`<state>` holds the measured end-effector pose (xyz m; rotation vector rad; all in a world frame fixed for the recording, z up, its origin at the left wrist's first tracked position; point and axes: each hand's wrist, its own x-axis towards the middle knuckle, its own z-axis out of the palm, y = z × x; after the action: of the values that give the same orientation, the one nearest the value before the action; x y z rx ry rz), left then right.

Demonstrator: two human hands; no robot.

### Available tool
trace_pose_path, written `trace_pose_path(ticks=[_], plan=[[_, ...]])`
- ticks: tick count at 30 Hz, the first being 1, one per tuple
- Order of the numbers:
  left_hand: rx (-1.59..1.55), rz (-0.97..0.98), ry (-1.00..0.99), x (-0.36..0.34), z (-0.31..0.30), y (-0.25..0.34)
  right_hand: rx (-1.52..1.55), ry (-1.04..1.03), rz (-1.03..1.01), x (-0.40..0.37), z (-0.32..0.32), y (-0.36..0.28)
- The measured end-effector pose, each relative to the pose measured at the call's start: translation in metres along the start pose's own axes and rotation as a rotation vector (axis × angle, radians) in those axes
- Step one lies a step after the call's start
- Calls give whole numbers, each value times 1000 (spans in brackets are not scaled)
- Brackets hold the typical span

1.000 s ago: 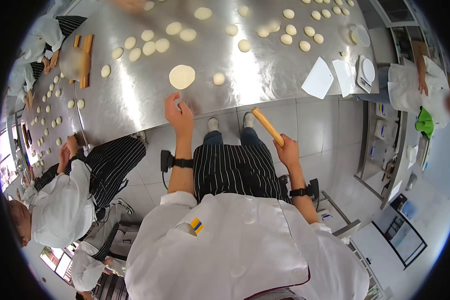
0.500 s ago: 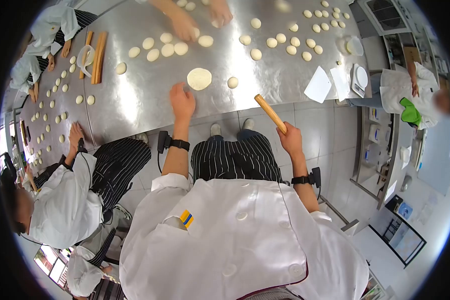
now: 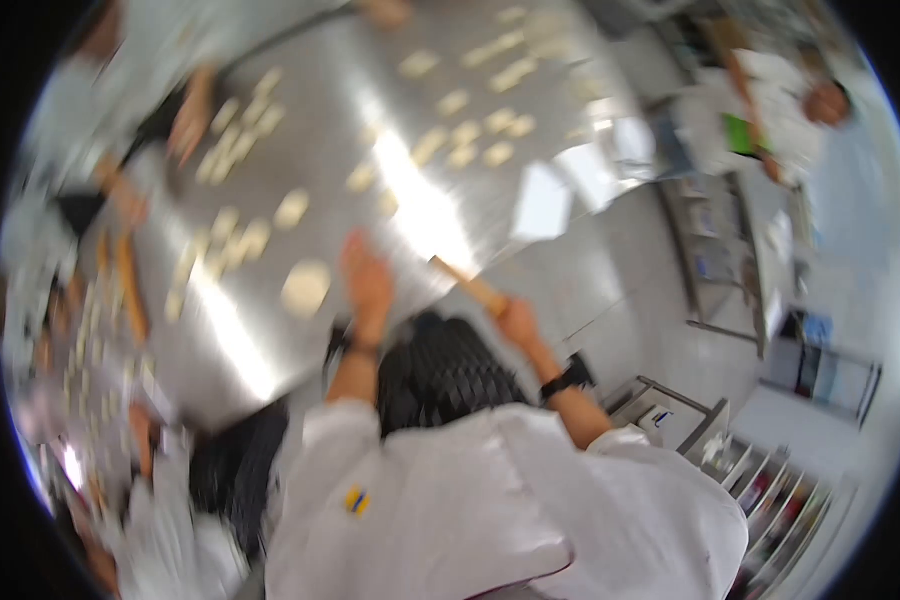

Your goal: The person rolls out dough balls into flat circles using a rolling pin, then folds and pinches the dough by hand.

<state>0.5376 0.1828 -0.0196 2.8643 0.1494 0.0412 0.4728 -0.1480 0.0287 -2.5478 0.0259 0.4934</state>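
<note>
The picture is smeared by motion. My right hand is closed around one end of a short wooden rolling pin, whose far end points over the table's edge. My left hand hovers over or rests on the steel table, its fingers stretched out and empty. To the left of that hand lies a flattened round of dough. Beyond it, a group of dough balls sits on the metal, with one more dough ball nearby.
More dough pieces spread across the far side. White sheets lie at the table's right end. Wooden sticks rest at the left. Co-workers stand along the table, and a person with a green cloth is at the right. Shelving borders the floor.
My view has swung, so the table appears turned and shifted left. The dough round now shows left of my left hand. My right hand still grips the rolling pin, now closer to the left hand.
</note>
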Motion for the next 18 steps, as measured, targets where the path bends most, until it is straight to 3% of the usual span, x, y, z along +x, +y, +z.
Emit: trace_pose_path(ticks=[2,3,5,8,11,18], plan=[[15,-31,87,14,5,2,106,42,-10,-1,-16,-12],[-124,-30,150,14,1,-3,113,-49,134,-2,-23,-22],[180,-100,19,12,-3,-3,131,-19,129,4,-35,-28],[79,-64,123,19,-21,-6,132,-15,101,9,-58,-44],[186,-130,36,14,-23,-6,126,-32,86,24,-58,-43],[196,-137,44,13,-17,1,153,-20,113,40,-69,-47]])
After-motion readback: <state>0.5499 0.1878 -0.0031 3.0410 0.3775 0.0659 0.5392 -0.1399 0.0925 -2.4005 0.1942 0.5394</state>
